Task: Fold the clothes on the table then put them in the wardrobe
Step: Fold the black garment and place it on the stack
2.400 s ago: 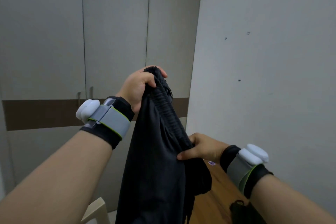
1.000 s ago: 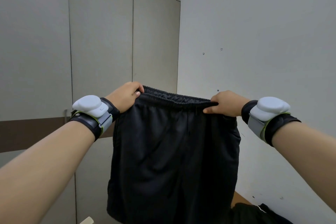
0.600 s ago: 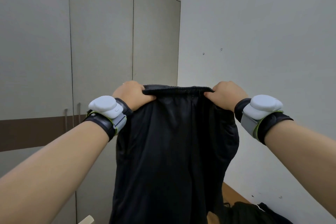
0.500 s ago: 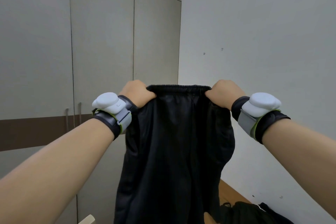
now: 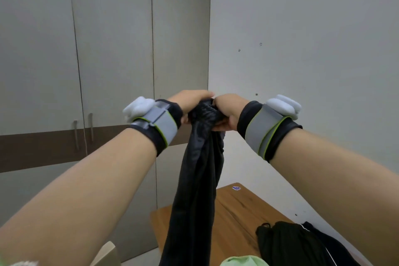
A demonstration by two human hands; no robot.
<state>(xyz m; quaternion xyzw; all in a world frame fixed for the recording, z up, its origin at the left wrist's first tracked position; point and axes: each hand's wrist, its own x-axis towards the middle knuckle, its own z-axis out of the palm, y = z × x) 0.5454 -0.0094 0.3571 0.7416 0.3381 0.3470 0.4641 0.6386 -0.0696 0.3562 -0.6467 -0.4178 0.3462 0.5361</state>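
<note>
Shorts (image 5: 199, 170), black, are held in the air above the wooden surface (image 5: 235, 211); the waistband ends are brought together, clenched by left hand (image 5: 190, 102) and right hand (image 5: 228, 110), halving them lengthwise.

Soft, even indoor light — faint shadows, no glare — slight motion blur, wide-angle bowing at the edges.

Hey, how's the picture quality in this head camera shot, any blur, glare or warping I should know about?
Head view: soft, even indoor light, no glare; wide-angle stretch enlarges the forearms at the edges; slight motion blur on both wrist devices; the left hand and right hand are fairly sharp; the black shorts show little fold detail.
</note>
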